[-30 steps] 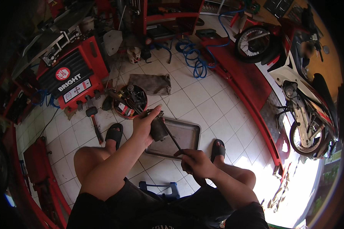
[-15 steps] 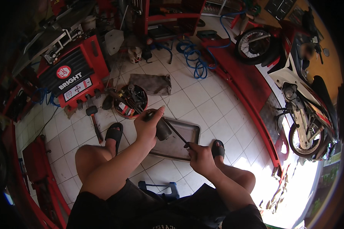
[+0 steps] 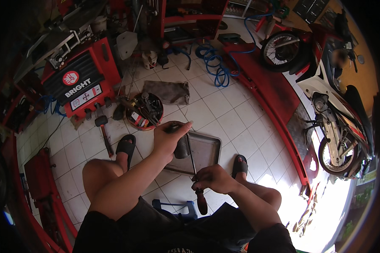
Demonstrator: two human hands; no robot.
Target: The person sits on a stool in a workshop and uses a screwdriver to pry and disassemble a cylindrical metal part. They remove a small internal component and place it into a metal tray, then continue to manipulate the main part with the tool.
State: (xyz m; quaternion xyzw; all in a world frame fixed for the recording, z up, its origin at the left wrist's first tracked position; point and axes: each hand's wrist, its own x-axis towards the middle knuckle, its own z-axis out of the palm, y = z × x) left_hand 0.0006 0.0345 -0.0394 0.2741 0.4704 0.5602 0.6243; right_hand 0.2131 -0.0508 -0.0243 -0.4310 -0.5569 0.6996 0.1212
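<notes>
A dark grey, cylindrical metal part (image 3: 182, 149) is wrapped in the fingers of my left hand (image 3: 166, 141), whose thumb stretches out over its top. What kind of part it is cannot be made out. With bent fingers, my right hand (image 3: 216, 178) pinches a screwdriver (image 3: 202, 204) where shaft and handle meet. The brownish-red handle hangs below the fingers, and the thin shaft runs up beside the cylinder; my left thumb partly covers the tip end. Beneath both hands a shallow metal tray (image 3: 207, 152) rests on the tiled floor.
Left of the tray sit a round red tub of tools (image 3: 135, 124) and a mallet (image 3: 104, 135). A dark cloth (image 3: 166, 92) lies beyond. A blue low stand (image 3: 175, 207) is near my lap. To the right are a red lift platform (image 3: 261, 84), coiled blue hose (image 3: 217, 63) and a motorcycle (image 3: 331, 114).
My right hand has moved from the handle toward the shaft, so the handle now shows below it. The screwdriver stands steeper. My left hand and the cylindrical part have shifted slightly right.
</notes>
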